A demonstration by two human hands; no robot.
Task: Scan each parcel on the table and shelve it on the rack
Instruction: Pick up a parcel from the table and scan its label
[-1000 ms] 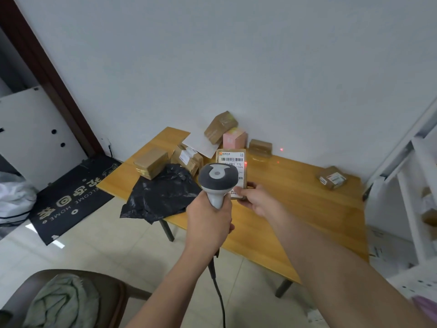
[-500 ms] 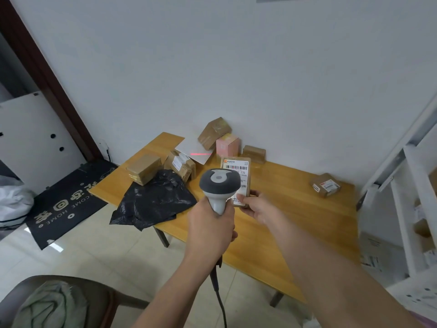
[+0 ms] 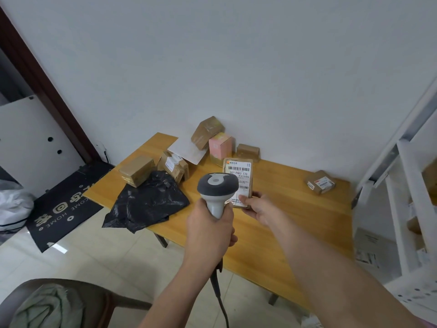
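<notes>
Head camera, from the left edge of the frame: a black doormat (image 3: 63, 204) lies on the tiled floor at left, and the back of a chair (image 3: 71, 301) with a green cloth on it fills the lower left corner. The wooden table (image 3: 290, 209) crosses the middle of the frame. On its left end sits a brown taped box (image 3: 136, 170), just beside a crumpled black plastic bag (image 3: 149, 202) that hangs over the near edge. Toward the wall a pile holds a labelled carton (image 3: 174, 165), a white flat mailer (image 3: 189, 150), a tilted brown box (image 3: 207, 131) and a pink box (image 3: 220, 146).

In the centre, the left hand (image 3: 210, 233) grips the handle of a grey barcode scanner (image 3: 217, 189), its cable hanging down. Just to its right, the right hand (image 3: 261, 208) pinches the lower edge of a brown parcel (image 3: 238, 179), held upright above the table with its white barcode label facing the camera.

Farther right, a small labelled parcel (image 3: 320, 182) lies alone on the table. A white rack (image 3: 411, 185) stands at the right edge of the frame.
</notes>
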